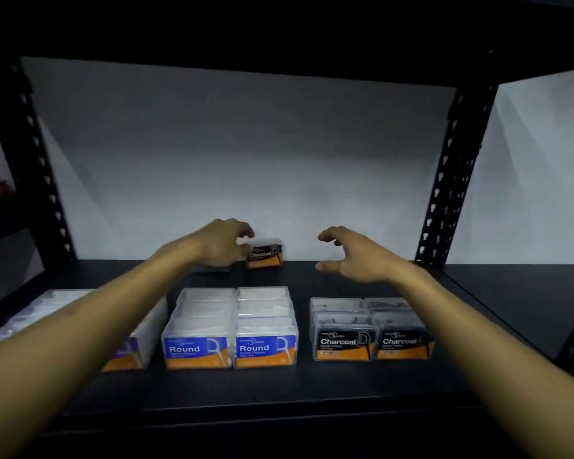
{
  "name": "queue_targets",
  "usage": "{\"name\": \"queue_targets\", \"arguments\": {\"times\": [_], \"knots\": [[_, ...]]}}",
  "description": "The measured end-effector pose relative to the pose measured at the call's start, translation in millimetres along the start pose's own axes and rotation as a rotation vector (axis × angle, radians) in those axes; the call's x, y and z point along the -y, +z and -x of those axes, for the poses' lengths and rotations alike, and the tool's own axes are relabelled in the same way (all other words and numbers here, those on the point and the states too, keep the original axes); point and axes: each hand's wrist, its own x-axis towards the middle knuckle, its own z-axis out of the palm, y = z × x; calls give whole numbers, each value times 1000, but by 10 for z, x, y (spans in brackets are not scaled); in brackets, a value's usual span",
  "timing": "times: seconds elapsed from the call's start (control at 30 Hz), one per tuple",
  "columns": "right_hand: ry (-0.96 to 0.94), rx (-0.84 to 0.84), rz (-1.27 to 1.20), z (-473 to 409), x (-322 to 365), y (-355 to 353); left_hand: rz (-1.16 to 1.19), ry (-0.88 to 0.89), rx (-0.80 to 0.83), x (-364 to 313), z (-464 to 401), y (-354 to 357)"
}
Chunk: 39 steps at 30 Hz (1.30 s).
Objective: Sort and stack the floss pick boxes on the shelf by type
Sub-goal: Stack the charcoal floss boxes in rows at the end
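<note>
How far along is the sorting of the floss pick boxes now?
Mostly done: Round boxes and Charcoal boxes stand grouped at the front, with a purple-labelled group on the left. In hand: the left hand touches a lone Charcoal box at the back. Left: moving it to its group.

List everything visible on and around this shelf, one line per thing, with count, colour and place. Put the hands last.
Lone Charcoal box: one, black and orange label, at the back of the shelf by the wall, just right of the left hand.
Charcoal boxes: a group, clear with black and orange labels, front right; exact count unclear.
Round boxes: a group, clear with blue and orange labels, front centre; exact count unclear.
Purple-label boxes: a group, clear, front left, mostly hidden by the left forearm.
Shelf board: one, black.
Shelf uprights: black, perforated, at either side.
Wall: white, behind.
Left hand: fingers curled beside the lone Charcoal box.
Right hand: open, holds nothing.
</note>
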Motion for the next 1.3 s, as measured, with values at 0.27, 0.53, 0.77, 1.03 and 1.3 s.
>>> {"name": "queue_targets", "arguments": {"times": [0.27,0.53,0.77,1.03,1.3], "knots": [[-127,137,212,-1037,361,508,20,-292,38,1096,-459,236],[-126,145,348,-1530,338,769,85,-305,40,1345,-756,574],[-152,40,327,-1615,343,814,147,-264,147,1334,-735,459],[-67,27,373,-1465,356,772,98,-250,139,1091,-551,332],[27,81,229,-1051,194,468,369,-125,25,684,-406,160]]}}
